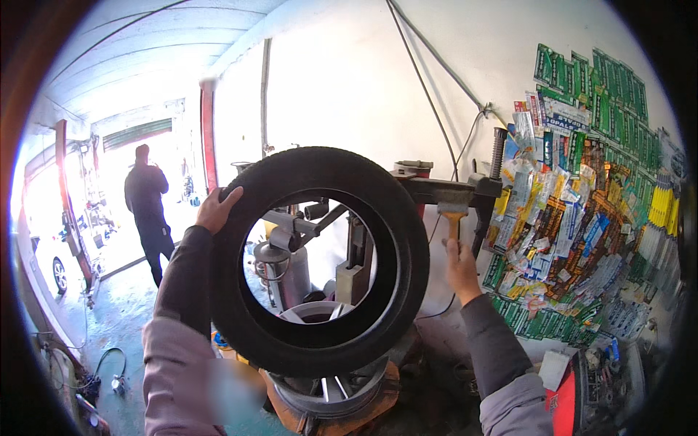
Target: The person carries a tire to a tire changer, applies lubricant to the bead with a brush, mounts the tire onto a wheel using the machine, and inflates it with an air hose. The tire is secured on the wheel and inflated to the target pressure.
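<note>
A black tyre (pixel 320 351) is held upright in the middle, over a silver alloy wheel (pixel 331 401) lying flat on the orange-based tyre machine (pixel 387 394). My left hand (pixel 216 207) grips the tyre's upper left edge, thumb on the sidewall. My right hand (pixel 460 265) is closed round the yellow handle of a flat brush (pixel 453 208), held beside the tyre's right side with its bristles upward. The machine's metal arm (pixel 483 185) runs behind the tyre and brush, and more of its mechanism shows through the tyre's opening.
A person (pixel 147 207) in dark clothes stands at the left near a bright doorway. A red post (pixel 70 211) and a car wheel (pixel 59 275) are farther left. Many labels (pixel 582 225) cover the right wall, above a red cabinet (pixel 563 403) with tools. Hoses (pixel 116 363) lie on the left floor.
</note>
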{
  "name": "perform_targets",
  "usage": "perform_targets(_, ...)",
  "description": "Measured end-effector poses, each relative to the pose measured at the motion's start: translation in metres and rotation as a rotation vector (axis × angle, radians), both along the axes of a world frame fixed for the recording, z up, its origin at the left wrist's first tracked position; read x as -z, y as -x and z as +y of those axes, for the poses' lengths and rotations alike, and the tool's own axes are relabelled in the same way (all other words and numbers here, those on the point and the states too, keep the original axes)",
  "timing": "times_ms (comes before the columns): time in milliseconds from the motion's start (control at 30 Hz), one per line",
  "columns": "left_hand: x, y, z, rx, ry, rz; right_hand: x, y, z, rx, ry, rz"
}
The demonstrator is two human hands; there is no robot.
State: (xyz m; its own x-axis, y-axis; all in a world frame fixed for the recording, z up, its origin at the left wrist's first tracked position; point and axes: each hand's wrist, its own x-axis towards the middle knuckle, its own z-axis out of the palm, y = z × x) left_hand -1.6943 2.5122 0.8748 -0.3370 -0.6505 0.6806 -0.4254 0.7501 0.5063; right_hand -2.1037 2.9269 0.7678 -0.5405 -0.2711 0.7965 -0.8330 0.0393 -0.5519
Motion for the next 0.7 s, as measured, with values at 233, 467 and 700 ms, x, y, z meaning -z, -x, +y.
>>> perform_targets(233, -0.004, 0.011, 0.06, -0.147, 0.088, -0.04, 0.022, -0.05, -0.042, -0.407, -0.037, -0.278)
perform_targets(467, -0.018, 0.028, 0.113, -0.161, 0.124, -0.05, -0.048, -0.128, -0.084, -0.126, -0.187, 0.029)
perform_targets(700, -0.026, 0.046, 0.141, -0.216, 0.128, -0.153, -0.026, -0.228, -0.09, -0.174, -0.154, 0.699)
